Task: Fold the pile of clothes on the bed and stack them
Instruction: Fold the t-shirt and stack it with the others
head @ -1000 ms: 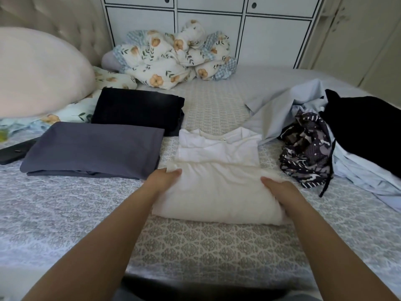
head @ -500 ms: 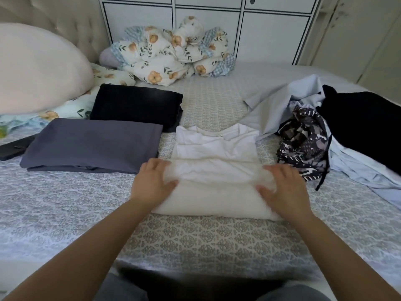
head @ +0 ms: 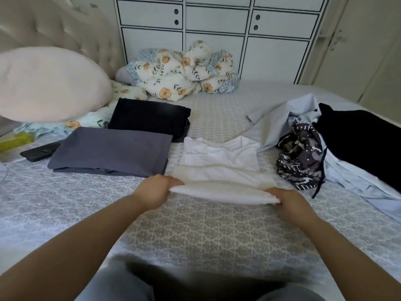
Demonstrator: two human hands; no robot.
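Head view. White shirt [head: 221, 170]: centre of frame, on the bed [head: 217, 231], part-folded; its near edge is lifted, judged ready for turning over toward the collar. Left hand [head: 152, 190]: fingers pinched on the left corner. Right hand [head: 290, 202]: fingers pinched on the right corner, so the edge is kept level. Grey folded garment [head: 110, 152] and black folded garment [head: 149, 118]: left of centre, touching. Unfolded pile [head: 338, 144]: right of frame, awaiting folding.

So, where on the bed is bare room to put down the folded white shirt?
Bare bedspread lies between the white shirt and the person, and beyond its collar toward the floral quilt. Crowded: grey folded garment on the left, unfolded pile on the right.
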